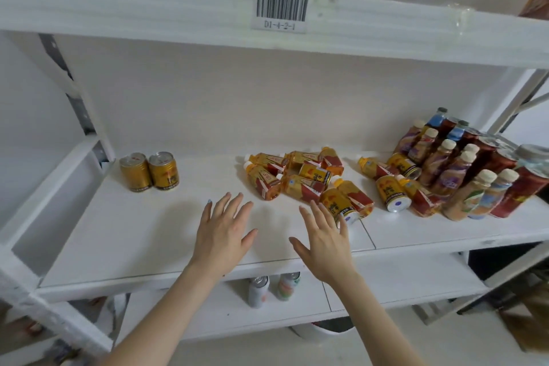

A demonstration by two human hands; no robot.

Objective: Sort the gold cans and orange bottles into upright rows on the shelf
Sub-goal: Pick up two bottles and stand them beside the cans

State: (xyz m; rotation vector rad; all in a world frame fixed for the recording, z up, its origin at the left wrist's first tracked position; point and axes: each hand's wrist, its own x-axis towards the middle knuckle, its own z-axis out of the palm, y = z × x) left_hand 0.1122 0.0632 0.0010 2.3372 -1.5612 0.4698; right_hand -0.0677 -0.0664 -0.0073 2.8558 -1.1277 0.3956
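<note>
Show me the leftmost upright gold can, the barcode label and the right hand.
Leftmost upright gold can [135, 172]: head view, its side wall.
Barcode label [281, 10]: head view, the black bars.
Right hand [325, 242]: head view, back of hand.

Stockroom, barcode label [281, 10], white shelving [118, 235]

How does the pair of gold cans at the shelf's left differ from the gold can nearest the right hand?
The pair of gold cans stands upright; the lying gold can is on its side. The pair shows its tops; the lying can shows its base. The pair stands clear of the heap; the lying can rests among orange bottles, beside the right hand. Both are gold and sit on the same shelf.
</note>
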